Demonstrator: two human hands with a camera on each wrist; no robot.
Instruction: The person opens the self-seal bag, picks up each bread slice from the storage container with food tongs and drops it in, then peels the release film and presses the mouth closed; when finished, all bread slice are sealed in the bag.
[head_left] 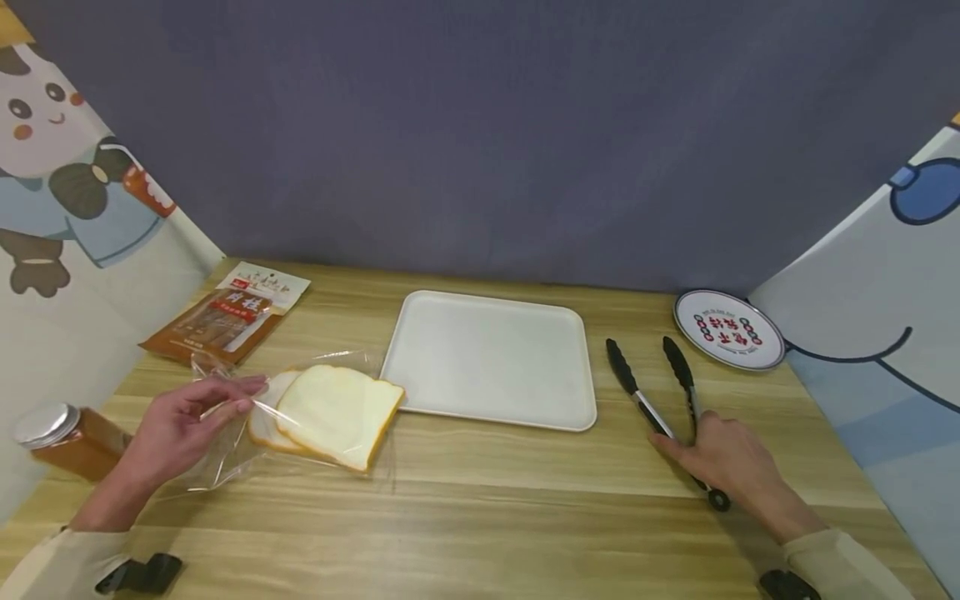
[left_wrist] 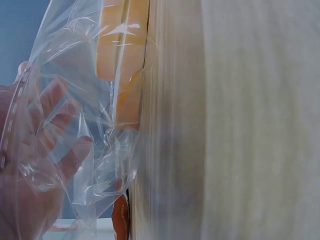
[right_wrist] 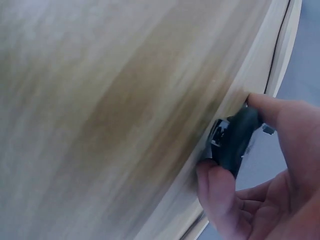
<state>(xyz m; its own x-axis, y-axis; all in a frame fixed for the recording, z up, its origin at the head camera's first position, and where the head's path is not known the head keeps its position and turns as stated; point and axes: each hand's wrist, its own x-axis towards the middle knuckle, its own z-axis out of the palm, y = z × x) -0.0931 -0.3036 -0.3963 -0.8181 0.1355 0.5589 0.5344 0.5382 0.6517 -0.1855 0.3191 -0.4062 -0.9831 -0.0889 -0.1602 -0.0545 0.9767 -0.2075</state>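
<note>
Two slices of white bread (head_left: 341,412) overlap inside a clear plastic bag (head_left: 225,462) on the left of the table. My left hand (head_left: 183,425) pinches the bag's left part between thumb and fingers, beside the slices. Through the crinkled film in the left wrist view, the fingers (left_wrist: 55,120) show close to the bread's orange crust (left_wrist: 132,45). At the right, my right hand (head_left: 731,462) grips the handle end of black-tipped metal tongs (head_left: 651,414). Their arms are spread and point away from me. In the right wrist view, thumb and fingers close around the dark tong end (right_wrist: 237,140).
A white rectangular tray (head_left: 495,358) lies mid-table, its left edge near the bread. Behind the bag is a brown packet (head_left: 221,315); a silver-lidded jar (head_left: 78,442) stands by the left forearm. A round printed plate (head_left: 729,330) sits back right, by the side wall.
</note>
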